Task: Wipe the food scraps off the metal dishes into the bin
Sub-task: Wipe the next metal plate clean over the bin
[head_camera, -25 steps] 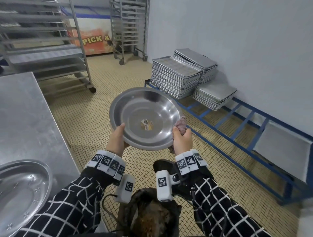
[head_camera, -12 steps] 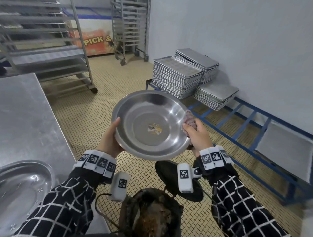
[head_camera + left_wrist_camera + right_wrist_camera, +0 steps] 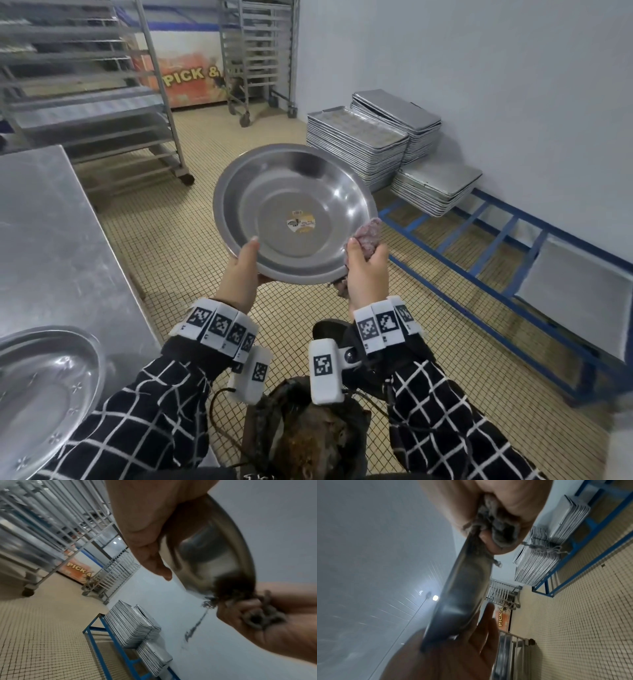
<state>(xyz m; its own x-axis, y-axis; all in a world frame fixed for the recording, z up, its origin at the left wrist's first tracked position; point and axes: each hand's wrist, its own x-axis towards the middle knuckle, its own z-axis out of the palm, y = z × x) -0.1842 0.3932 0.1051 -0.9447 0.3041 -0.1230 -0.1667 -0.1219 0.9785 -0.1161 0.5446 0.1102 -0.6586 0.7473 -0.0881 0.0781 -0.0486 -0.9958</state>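
The left hand (image 3: 239,274) clasps the near rim of the metal dish (image 3: 294,212), thumb inside, tilted toward the person above the bin (image 3: 308,442). The right hand (image 3: 366,270) clutches a bunched cloth (image 3: 368,236) against the dish's right rim (a small sticker (image 3: 301,224) sits at its centre).

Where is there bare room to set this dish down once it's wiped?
Best patch: the steel table on the left, bare between its far edge and the oval platter at its near corner. On the blue rack, open slats lie between the tray stacks and a lone flat tray. Crowded: below the dish, where the bin sits.
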